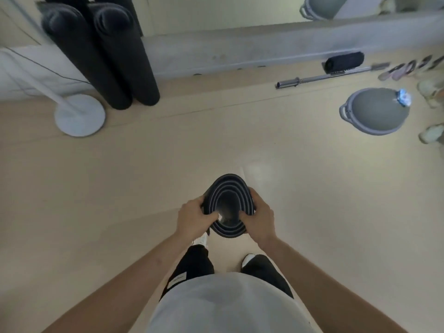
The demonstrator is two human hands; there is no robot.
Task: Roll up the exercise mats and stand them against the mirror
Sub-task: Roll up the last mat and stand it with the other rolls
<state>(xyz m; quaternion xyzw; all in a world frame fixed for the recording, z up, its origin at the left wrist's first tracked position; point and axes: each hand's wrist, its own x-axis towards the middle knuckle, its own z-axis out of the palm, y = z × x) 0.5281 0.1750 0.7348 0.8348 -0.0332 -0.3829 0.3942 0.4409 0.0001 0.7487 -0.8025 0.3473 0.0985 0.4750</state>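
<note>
The rolled mat [228, 209] is held upright over the floor [312, 188], well apart from the two rolled mats [101, 56] leaning at the mirror [216, 10]. The left hand [193, 218] and right hand [259, 218] are closed on opposite sides of the top end, thumbs hooked over the rim. The coil is squashed oval, so the foam is judged soft, light and springy. A grip around the outer wrap is advised, to prevent unrolling
</note>
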